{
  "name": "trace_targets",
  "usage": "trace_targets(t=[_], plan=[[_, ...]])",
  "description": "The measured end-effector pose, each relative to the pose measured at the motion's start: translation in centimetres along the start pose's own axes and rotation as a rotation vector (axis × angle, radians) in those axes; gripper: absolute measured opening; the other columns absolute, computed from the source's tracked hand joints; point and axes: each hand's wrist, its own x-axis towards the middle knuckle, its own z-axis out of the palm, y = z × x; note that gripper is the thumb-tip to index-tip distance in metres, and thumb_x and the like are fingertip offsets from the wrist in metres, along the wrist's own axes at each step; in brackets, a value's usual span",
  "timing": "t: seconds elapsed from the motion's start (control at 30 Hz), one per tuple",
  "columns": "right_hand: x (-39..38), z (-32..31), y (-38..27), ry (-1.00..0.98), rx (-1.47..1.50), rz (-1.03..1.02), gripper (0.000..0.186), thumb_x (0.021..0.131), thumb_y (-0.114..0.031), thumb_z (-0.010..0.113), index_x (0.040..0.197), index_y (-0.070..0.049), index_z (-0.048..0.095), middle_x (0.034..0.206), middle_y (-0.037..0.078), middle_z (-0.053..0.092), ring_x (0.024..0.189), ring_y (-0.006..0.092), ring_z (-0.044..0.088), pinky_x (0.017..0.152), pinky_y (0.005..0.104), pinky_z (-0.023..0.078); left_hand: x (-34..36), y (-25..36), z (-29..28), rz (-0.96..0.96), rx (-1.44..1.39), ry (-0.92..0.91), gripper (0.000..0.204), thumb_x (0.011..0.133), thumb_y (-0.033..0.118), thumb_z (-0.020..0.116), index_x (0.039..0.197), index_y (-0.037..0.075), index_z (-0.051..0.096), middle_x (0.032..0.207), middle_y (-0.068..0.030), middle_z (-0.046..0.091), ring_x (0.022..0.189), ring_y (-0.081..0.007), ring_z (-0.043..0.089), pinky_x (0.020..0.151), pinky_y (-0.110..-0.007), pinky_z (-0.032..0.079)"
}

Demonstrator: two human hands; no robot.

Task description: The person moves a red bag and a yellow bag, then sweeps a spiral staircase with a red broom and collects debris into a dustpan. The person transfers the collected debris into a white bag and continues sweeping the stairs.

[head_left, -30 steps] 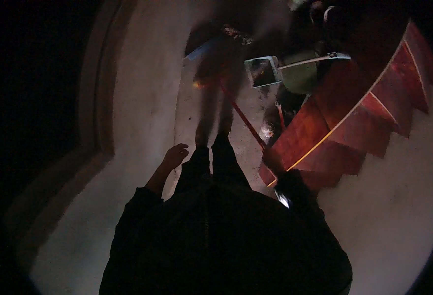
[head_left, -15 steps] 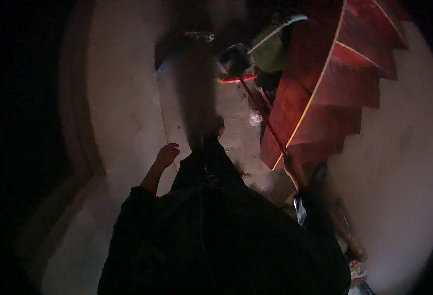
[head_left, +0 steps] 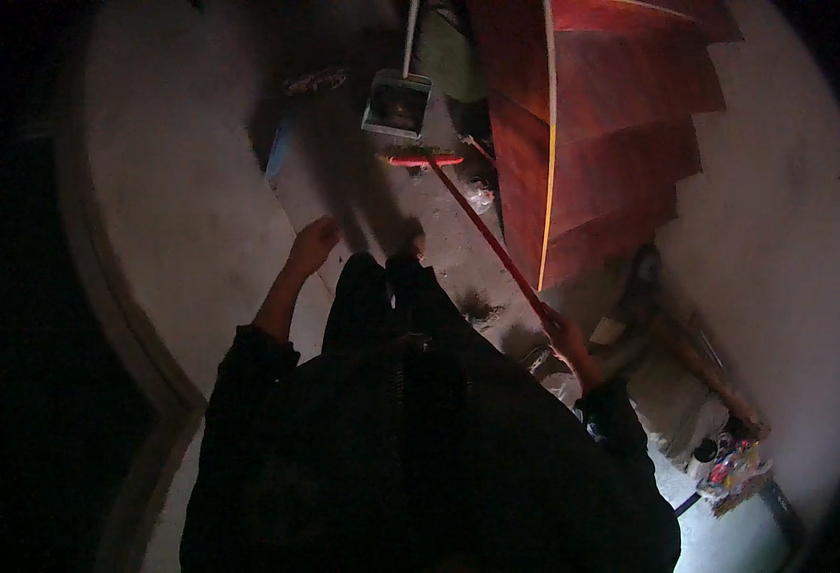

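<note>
My right hand (head_left: 563, 336) is closed around the upper part of the long red handle of a broom (head_left: 424, 161). The broom's red head rests on the floor ahead, just short of a dustpan (head_left: 383, 122). Dark matter, too dim to make out, shows inside the dustpan, and its pale long handle rises away at the top. At my left side my left hand (head_left: 315, 246) hangs free above the floor, holding nothing, its fingers loosely out.
A red staircase-like structure (head_left: 601, 172) with a yellow edge stands at the right. Crumpled clear plastic (head_left: 480, 199) lies near its base. A green object (head_left: 451, 62) stands behind the dustpan. At lower right sits a jumble of colourful items (head_left: 733, 468). A pale wall (head_left: 172, 181) runs along the left.
The whole view has turned, so the stairs and dustpan sit further left. The gap between broom head and dustpan looks slightly wider. My left hand has moved forward; my right still grips the broom.
</note>
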Motion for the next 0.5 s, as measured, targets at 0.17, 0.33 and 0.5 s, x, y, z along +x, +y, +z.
trace_targets(t=[0.17, 0.33, 0.5], plan=[[-0.8, 1.0, -1.7, 0.045, 0.269, 0.098, 0.036, 0.088, -0.024, 0.051, 0.123, -0.013, 0.053, 0.068, 0.008, 0.057, 0.05, 0.0151, 0.051, 0.048, 0.0322, 0.043, 8.7, 8.1, -4.1, 0.084, 0.297, 0.018, 0.033, 0.081, 0.022, 0.061, 0.109, 0.005, 0.056, 0.1, -0.0152, 0.061, 0.093, -0.0305, 0.059, 0.082, -0.038, 0.046], [-3.2, 3.5, 0.5, -0.111, 0.612, 0.394, 0.035, 0.09, -0.02, 0.048, 0.124, -0.013, 0.052, 0.053, 0.001, 0.045, 0.039, 0.0111, 0.043, 0.037, 0.0263, 0.034, 20.7, 11.7, -7.2, 0.368, 0.324, -0.029, 0.031, 0.081, 0.019, 0.059, 0.11, 0.008, 0.056, 0.101, -0.0134, 0.061, 0.093, -0.0317, 0.058, 0.082, -0.039, 0.046], [-9.7, 5.6, 0.1, 0.042, 0.516, 0.285, 0.035, 0.088, -0.018, 0.05, 0.122, -0.012, 0.053, 0.083, 0.01, 0.062, 0.067, 0.0196, 0.06, 0.058, 0.0316, 0.047, 29.9, 18.6, -10.7, 0.862, 0.685, 0.237, 0.038, 0.081, 0.02, 0.059, 0.118, 0.011, 0.051, 0.108, -0.0133, 0.058, 0.098, -0.0324, 0.056, 0.082, -0.04, 0.046]])
